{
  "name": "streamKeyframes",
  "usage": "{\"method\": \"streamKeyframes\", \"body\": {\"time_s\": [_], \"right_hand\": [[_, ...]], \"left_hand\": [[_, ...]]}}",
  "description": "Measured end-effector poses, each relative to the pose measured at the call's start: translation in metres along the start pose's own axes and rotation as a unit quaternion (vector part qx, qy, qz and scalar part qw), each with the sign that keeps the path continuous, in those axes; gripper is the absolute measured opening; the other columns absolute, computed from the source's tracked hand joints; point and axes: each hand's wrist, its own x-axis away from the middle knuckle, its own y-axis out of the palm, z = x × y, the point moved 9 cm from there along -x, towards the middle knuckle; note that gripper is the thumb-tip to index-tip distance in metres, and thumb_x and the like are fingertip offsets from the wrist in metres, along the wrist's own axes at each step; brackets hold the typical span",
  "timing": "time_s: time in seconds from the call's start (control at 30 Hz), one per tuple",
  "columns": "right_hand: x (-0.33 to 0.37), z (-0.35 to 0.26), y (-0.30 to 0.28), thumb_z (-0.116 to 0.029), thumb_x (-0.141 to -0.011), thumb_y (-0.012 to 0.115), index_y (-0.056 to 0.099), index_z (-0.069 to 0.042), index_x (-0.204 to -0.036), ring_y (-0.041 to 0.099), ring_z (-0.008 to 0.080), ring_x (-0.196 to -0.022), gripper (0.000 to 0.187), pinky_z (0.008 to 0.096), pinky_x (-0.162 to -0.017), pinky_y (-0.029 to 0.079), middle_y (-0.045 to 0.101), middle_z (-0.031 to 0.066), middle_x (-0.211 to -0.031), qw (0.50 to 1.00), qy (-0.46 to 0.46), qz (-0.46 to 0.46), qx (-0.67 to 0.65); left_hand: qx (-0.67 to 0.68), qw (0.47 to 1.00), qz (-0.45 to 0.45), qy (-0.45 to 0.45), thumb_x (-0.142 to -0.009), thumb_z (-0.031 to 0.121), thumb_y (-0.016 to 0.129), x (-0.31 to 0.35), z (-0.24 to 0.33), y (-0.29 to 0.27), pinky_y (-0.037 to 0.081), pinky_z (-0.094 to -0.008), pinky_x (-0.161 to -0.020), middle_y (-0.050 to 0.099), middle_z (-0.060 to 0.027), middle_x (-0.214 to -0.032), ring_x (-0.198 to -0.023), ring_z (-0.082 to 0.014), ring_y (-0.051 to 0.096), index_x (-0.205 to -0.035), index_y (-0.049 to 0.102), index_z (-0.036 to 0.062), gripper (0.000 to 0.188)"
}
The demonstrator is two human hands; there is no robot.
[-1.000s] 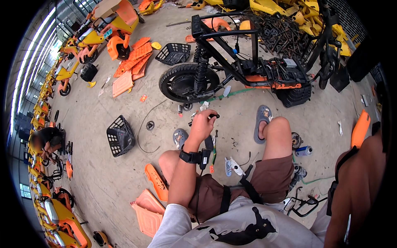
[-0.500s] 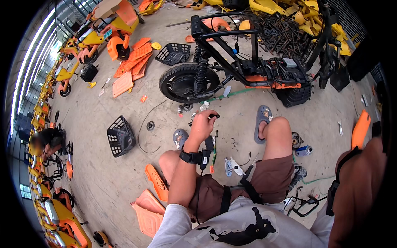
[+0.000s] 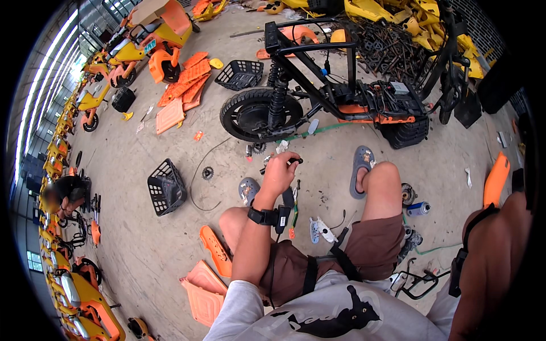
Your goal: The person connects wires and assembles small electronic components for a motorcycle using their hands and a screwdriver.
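My left hand [image 3: 278, 173] is raised over the floor between my knees. Its fingers are closed around a small black part [image 3: 297, 161] whose dark end pokes out past the fingertips; its kind is hard to tell. Beneath that hand lie a black-sleeved piece with coloured wires [image 3: 294, 207] and some small metal bits. My right arm [image 3: 495, 244] fills the right edge close up, and its hand is outside the picture. In front of me stands a stripped electric scooter frame [image 3: 310, 82] with its rear wheel [image 3: 260, 115] to the left.
Black baskets [image 3: 166, 187] and orange panels [image 3: 206, 290] lie to the left. A gear [image 3: 207, 173] and a thin cable rest nearby. By my right knee are a spray can [image 3: 418, 208] and metal parts. A person [image 3: 71, 193] crouches far left beside parked scooters.
Almost nothing differs. The view has shifted very slightly, and my left hand keeps its grip on the small black part.
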Motion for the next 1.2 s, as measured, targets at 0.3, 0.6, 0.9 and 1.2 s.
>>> {"method": "streamKeyframes", "body": {"time_s": [0.3,0.6,0.9,1.2], "right_hand": [[-0.002,0.005,-0.001,-0.022,-0.095,0.044,0.059,-0.002,-0.085,0.055,0.0195,-0.065,0.027,0.0346,-0.063,0.05,0.055,0.008,-0.072,1.0,0.002,-0.007,-0.003],[0.0,0.005,-0.001,-0.022,-0.095,0.044,0.059,-0.002,-0.084,0.055,0.0193,-0.063,0.028,0.0345,-0.062,0.05,0.054,0.0079,-0.071,1.0,-0.001,-0.012,-0.011],[-0.001,0.001,0.001,-0.022,-0.095,0.043,0.059,-0.002,-0.083,0.054,0.019,-0.062,0.029,0.0344,-0.061,0.05,0.054,0.0077,-0.07,1.0,-0.008,-0.007,-0.005],[0.0,-0.003,0.002,-0.022,-0.095,0.043,0.058,-0.002,-0.082,0.054,0.0187,-0.061,0.029,0.0342,-0.06,0.049,0.053,0.0075,-0.068,1.0,-0.019,-0.004,-0.006]], "left_hand": [[-0.019,0.999,0.015,0.046,-0.08,0.002,0.065,-0.001,0.002,0.0,0.048,-0.0332,-0.058,0.064,-0.0162,-0.078,-0.06,-0.0236,0.061,-0.095,0.065,0.0017,0.016],[-0.008,1.0,0.008,0.027,-0.079,0.003,0.064,0.0,0.002,0.001,0.046,-0.0366,-0.073,0.065,-0.0164,-0.081,-0.068,-0.0289,0.061,-0.094,0.065,0.0025,0.015],[0.011,1.0,-0.005,-0.021,-0.078,0.003,0.064,0.001,0.0,0.001,0.045,-0.0391,-0.084,0.065,-0.0175,-0.083,-0.072,-0.0338,0.062,-0.092,0.065,0.0031,0.013],[-0.016,0.999,0.01,0.03,-0.079,0.003,0.064,0.001,-0.001,0.001,0.045,-0.0374,-0.074,0.065,-0.0166,-0.08,-0.067,-0.0295,0.061,-0.093,0.065,0.0025,0.014]]}}
